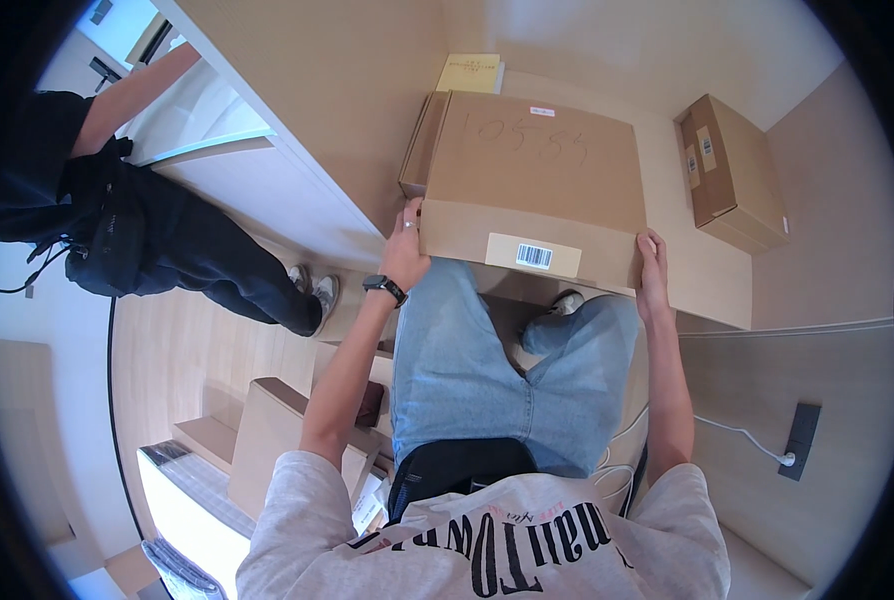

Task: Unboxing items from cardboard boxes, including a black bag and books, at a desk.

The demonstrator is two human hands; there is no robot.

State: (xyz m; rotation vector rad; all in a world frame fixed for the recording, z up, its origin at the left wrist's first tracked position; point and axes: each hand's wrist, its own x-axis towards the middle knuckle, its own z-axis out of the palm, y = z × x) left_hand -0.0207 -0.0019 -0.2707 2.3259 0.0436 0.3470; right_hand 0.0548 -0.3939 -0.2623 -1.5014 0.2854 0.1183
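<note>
A large flat cardboard box (533,165) lies before me on a light wood shelf or desk top (661,180), its near edge jutting over the front edge. Handwriting marks its lid, and a barcode label (534,256) is stuck on its near side. My left hand (407,251), with a ring and a black wristwatch (385,288) on that arm, grips the near left corner. At the near right corner, my right hand (652,274) has its fingers against the box side. The undersides of both grips are hidden. Beside the box's left side stands a narrower cardboard box (421,142).
A yellow book (469,73) lies behind the boxes. Another cardboard box (739,176) stands at the right. A person (169,232) in dark clothes stands left, beyond a wooden partition (327,97). Boxes (267,442) crowd the floor behind my left arm. A plug fills a wall socket (799,441).
</note>
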